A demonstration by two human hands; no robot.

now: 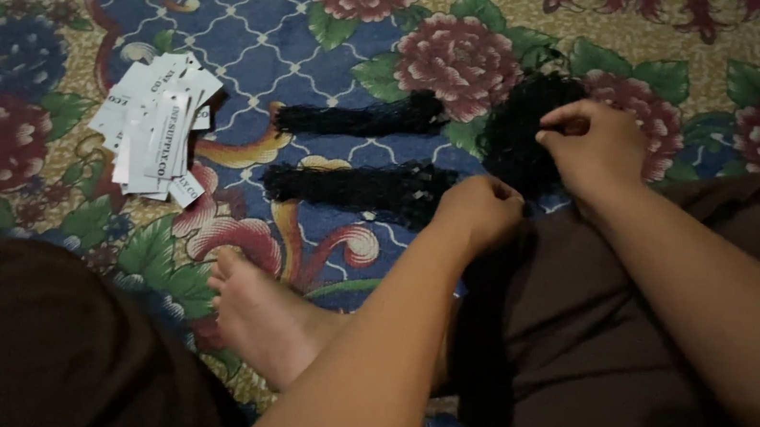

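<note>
Two hands work together at the tangle of black netting [530, 131] that lies on the floral floor mat [258, 25] at about one o'clock from our crossed legs. Our left hand [482, 212] is closed, fingertips pinching the near edge of the mesh where it meets our brown trouser leg [596, 346]; our right hand [591, 143] is curled over the far side of the same bunch, thumb and forefinger nipped on a fold. We judge that we are sorting or drawing out one piece from the heap. Two finished-looking rolls of black net [362, 120] lie side by side at eleven o'clock from the hands, and a loose pile of white paper labels [154, 128] sits well apart at nine o'clock. Our bare foot [266, 315] rests at six o'clock. A next move would call for keeping both pinches firm while easing the mesh apart, since it snags easily.
</note>
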